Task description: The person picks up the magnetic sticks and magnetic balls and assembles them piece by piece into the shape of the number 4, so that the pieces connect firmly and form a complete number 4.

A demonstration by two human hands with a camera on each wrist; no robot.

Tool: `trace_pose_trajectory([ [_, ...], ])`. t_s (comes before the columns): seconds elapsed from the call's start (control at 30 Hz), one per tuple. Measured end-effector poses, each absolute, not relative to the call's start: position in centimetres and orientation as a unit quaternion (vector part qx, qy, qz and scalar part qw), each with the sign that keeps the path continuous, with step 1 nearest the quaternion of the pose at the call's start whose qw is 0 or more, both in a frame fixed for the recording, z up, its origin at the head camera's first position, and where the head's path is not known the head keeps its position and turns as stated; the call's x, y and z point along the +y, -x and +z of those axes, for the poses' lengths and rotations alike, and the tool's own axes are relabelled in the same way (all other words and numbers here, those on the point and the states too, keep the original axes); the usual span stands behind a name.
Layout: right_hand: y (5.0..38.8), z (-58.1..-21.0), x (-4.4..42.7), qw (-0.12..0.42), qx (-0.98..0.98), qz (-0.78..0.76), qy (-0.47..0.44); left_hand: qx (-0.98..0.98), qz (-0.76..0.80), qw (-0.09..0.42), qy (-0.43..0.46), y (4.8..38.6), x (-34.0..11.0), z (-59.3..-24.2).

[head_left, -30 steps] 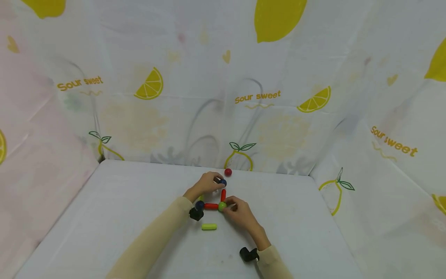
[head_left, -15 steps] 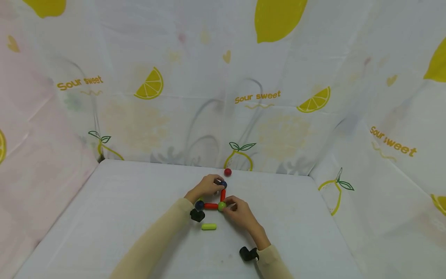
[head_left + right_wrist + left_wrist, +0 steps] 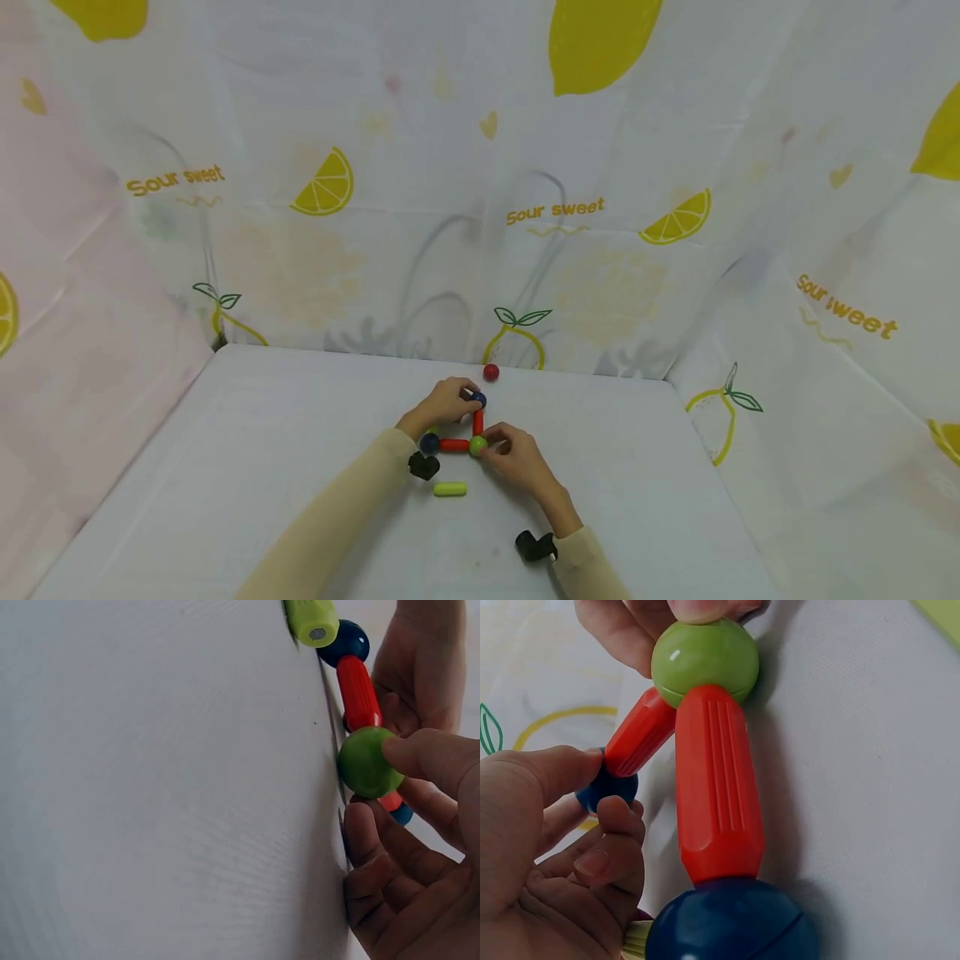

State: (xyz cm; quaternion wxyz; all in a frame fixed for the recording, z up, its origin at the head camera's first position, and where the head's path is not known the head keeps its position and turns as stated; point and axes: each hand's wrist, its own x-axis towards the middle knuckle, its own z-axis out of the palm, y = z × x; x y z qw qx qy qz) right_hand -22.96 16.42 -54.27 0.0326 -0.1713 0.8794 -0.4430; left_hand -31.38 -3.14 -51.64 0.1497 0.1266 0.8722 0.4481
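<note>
My left hand (image 3: 444, 402) pinches a dark blue ball (image 3: 479, 400) between thumb and fingers. That ball touches the far end of a red rod (image 3: 477, 422), whose near end meets a lime green ball (image 3: 477, 447). With thumb and fingertips, my right hand (image 3: 519, 458) holds this green ball from the right. A second red rod (image 3: 718, 787) runs left from it to another blue ball (image 3: 429, 443), so the two rods form a corner. Beside that blue ball, a yellow-green rod (image 3: 635, 939) shows in the left wrist view, mostly hidden behind my left hand.
A loose yellow-green rod (image 3: 450, 489) lies on the white table (image 3: 645, 500), nearer than the joined pieces. Farther back, a red ball (image 3: 491, 372) sits close to the table's rear edge. Lemon-printed cloth (image 3: 420, 275) encloses the back and sides.
My left hand has brought the far blue ball nearer, onto the end of the red rod; the gap between them has closed. My right hand stays on the green ball.
</note>
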Motion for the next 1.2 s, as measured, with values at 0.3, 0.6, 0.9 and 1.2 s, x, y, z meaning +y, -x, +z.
trace_pose_trajectory([
  [0.3, 22.9, -54.3, 16.2, 0.035, 0.879, -0.448, 0.162, 0.877, 0.441, 0.141, -0.130, 31.0, -3.2, -51.6],
  [0.6, 22.7, -54.4, 16.4, 0.041, 0.881, -0.441, 0.168, 0.878, 0.449, 0.081, -0.144, 30.6, -4.8, -51.1],
  [0.9, 22.7, -54.1, 16.4, 0.050, 0.881, -0.444, 0.158, 0.882, 0.447, 0.023, -0.148, 28.6, -7.7, -50.4],
  [1.2, 22.8, -54.1, 16.2, 0.051, 0.883, -0.440, 0.155, 0.891, 0.432, 0.026, -0.134, 26.2, -9.9, -51.4],
])
